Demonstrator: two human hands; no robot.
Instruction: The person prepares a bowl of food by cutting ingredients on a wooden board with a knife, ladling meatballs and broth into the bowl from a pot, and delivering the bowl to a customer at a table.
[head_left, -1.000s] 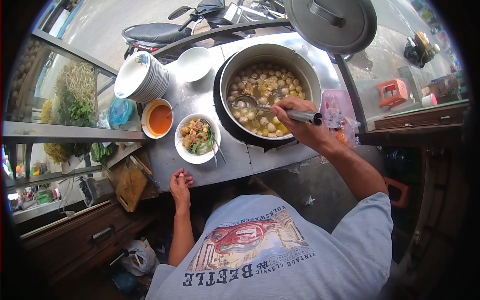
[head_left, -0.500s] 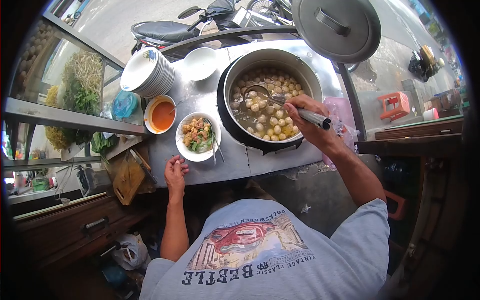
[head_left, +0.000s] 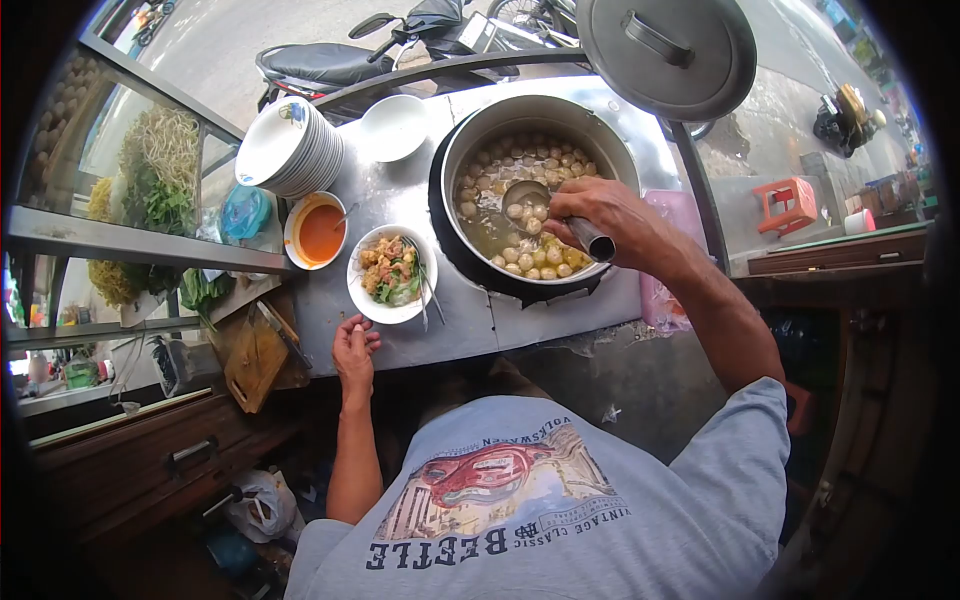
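Note:
My right hand [head_left: 612, 222] is closed round the handle of a metal ladle [head_left: 598, 244]. The ladle's bowl holds a few meatballs and sits in the broth of a large metal pot [head_left: 565, 112]. Many meatballs [head_left: 545, 262] float around it. At the counter's front edge, my left hand [head_left: 355, 348] rests with loosely bent fingers, holding nothing I can see. Just beyond it stands a white bowl [head_left: 395, 312] of noodles, greens and brownish topping, with a fork and spoon leaning on its right side.
A bowl of orange-red sauce [head_left: 321, 234], a stack of white bowls [head_left: 283, 150] and a single white bowl [head_left: 395, 128] stand at the left and back. The pot's lid [head_left: 665, 55] is behind right. A glass case [head_left: 110, 150], cutting board [head_left: 255, 365] and pink plastic bag [head_left: 665, 300] flank the counter.
My right hand has turned and shifted a little left over the pot, and the ladle's bowl has moved nearer, now with meatballs in it. My left hand has stayed nearly still.

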